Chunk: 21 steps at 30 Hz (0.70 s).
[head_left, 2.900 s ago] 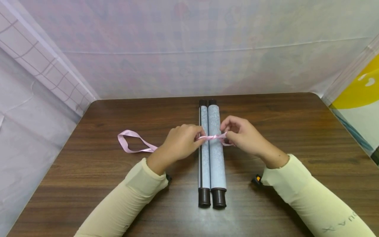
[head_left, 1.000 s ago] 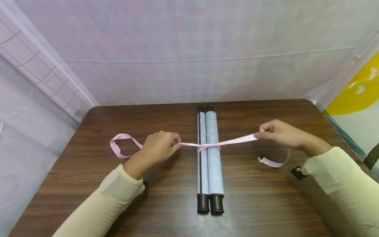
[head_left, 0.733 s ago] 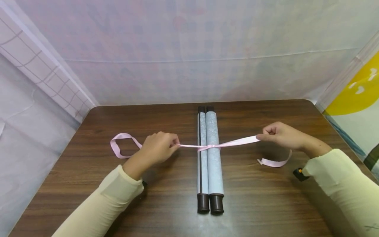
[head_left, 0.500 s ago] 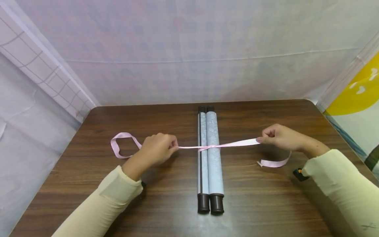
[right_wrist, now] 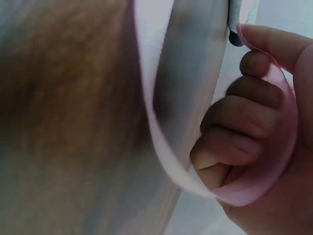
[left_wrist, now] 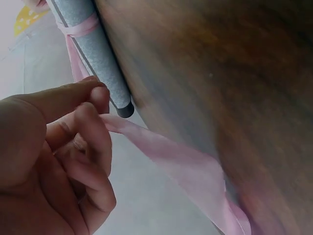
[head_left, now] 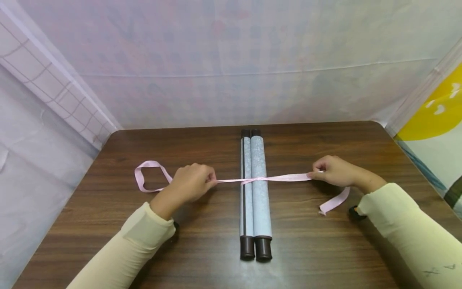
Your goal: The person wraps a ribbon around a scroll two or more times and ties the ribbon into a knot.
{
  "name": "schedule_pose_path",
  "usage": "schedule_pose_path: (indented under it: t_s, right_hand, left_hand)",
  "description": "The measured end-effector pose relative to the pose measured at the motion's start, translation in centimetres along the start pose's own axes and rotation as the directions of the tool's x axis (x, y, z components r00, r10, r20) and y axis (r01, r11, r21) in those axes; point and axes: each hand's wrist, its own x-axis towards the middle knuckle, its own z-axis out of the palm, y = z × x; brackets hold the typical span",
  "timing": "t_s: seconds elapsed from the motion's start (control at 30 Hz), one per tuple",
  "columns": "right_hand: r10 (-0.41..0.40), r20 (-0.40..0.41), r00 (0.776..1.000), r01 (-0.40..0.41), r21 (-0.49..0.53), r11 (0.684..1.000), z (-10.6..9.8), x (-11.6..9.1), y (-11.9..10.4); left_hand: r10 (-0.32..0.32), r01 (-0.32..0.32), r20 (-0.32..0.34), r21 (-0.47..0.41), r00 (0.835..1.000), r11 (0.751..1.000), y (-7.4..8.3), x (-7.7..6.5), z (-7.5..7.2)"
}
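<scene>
Two pale blue rollers of a scroll [head_left: 259,208] with dark brown end caps lie side by side on the table. A pink ribbon [head_left: 288,177] wraps round their middle and crosses on top. My left hand [head_left: 191,182] pinches one length of it to the left of the scroll, and that length is drawn narrow and straight. On the other side my right hand [head_left: 333,171] pinches the second length between thumb and forefinger. In the right wrist view the ribbon [right_wrist: 288,127] runs on through the palm under the curled fingers. Its loose end hangs below that hand.
The brown wooden table [head_left: 202,257] carries the scroll near its middle. Left of the left hand, the ribbon's long tail lies in a loop. A pale patterned cloth [head_left: 231,72] stands upright along the table's far edge.
Both hands drew apart from close over the scroll, pulling the ribbon snug round it. Since half a second ago the right hand has come slightly inward and lower; the left has barely moved.
</scene>
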Motion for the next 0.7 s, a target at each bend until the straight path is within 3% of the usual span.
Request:
schedule_pose_path:
  t_s: [0.13, 0.27, 0.37, 0.53, 0.7]
  right_hand:
    - [0.014, -0.044, 0.999, -0.019, -0.119, 0.993, -0.1, 0.1, -0.6]
    - [-0.029, -0.128, 0.991, -0.001, -0.229, 0.974, -0.1, 0.3, -1.7]
    - [-0.073, -0.16, 0.984, 0.03, -0.253, 0.967, 0.1, 0.5, -3.2]
    - [-0.113, -0.144, 0.983, 0.072, -0.265, 0.962, 1.1, 1.0, -5.8]
    - [-0.008, -0.074, 0.997, -0.014, -0.29, 0.957, 1.8, 0.9, -6.7]
  left_hand:
    - [0.005, -0.005, -0.015, -0.007, 1.0, 1.0, 0.3, 0.2, 0.1]
    - [0.018, -0.018, -0.018, -0.006, 1.0, 1.0, 1.0, 0.4, 0.2]
    - [0.029, -0.029, -0.015, -0.001, 0.999, 1.0, 1.6, 0.7, 0.3]
    - [0.03, -0.03, 0.011, 0.005, 0.999, 1.0, 2.2, 1.3, 0.5]
    - [0.028, -0.028, 0.048, 0.006, 0.998, 1.0, 2.6, 2.2, 0.6]
